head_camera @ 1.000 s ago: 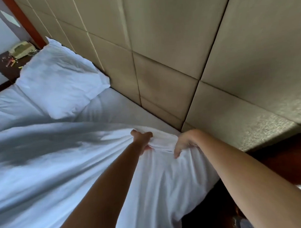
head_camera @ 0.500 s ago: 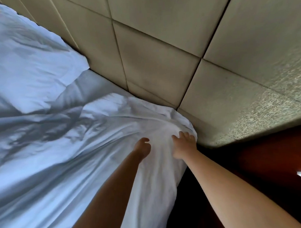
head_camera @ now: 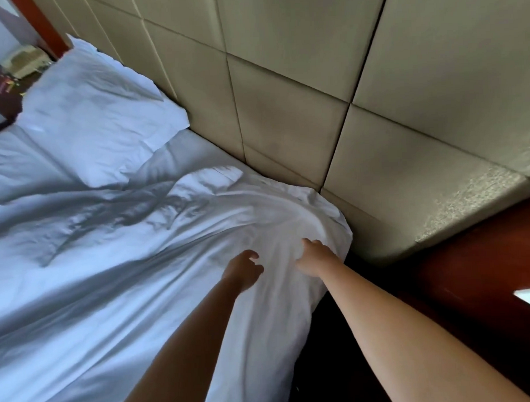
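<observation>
Smooth the rumpled white cotton duvet (head_camera: 158,273) toward its corner. Press with loosely curled, empty left hand (head_camera: 243,270) and flat-lying right hand (head_camera: 315,256).

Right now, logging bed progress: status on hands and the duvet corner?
Left hand loose, holding nothing. Right hand resting on duvet corner at headboard. Pillow lies clear.

The pillow (head_camera: 95,122) lies upper left against the headboard (head_camera: 284,110). Below it spreads the duvet (head_camera: 125,281), with the left hand (head_camera: 243,269) and right hand (head_camera: 315,254) side by side near its centre-right corner.
</observation>
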`<control>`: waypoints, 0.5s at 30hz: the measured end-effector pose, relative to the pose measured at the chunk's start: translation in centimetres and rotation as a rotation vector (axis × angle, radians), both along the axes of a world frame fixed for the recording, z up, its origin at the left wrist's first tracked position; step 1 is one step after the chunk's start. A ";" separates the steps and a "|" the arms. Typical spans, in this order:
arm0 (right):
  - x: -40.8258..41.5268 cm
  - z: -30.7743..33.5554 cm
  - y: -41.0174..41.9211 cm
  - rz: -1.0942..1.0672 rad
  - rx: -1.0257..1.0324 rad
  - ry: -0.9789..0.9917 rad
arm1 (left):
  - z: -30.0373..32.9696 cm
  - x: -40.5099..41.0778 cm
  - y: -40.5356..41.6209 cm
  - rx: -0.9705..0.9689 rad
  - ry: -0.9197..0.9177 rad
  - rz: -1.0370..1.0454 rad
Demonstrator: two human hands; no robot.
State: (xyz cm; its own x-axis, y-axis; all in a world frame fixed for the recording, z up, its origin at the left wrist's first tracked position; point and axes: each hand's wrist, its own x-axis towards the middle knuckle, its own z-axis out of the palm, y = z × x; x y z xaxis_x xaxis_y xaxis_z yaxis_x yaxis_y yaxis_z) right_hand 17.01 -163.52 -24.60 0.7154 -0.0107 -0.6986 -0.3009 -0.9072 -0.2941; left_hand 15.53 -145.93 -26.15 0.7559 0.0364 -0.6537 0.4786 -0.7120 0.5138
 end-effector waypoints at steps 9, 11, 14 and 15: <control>-3.3 -8.5 -3.4 -0.506 0.217 0.068 | -8.7 -1.6 -7.2 0.152 0.053 -0.485; -3.7 -10.3 -4.1 -0.639 0.252 0.025 | -10.9 -1.7 -8.8 0.252 0.124 -0.545; -4.2 -12.8 -4.3 -0.765 0.259 -0.043 | -13.6 -2.3 -9.5 0.449 0.029 -0.597; -4.3 -13.4 -4.2 -0.816 0.274 -0.053 | -14.1 -2.4 -9.1 0.482 -0.059 -0.604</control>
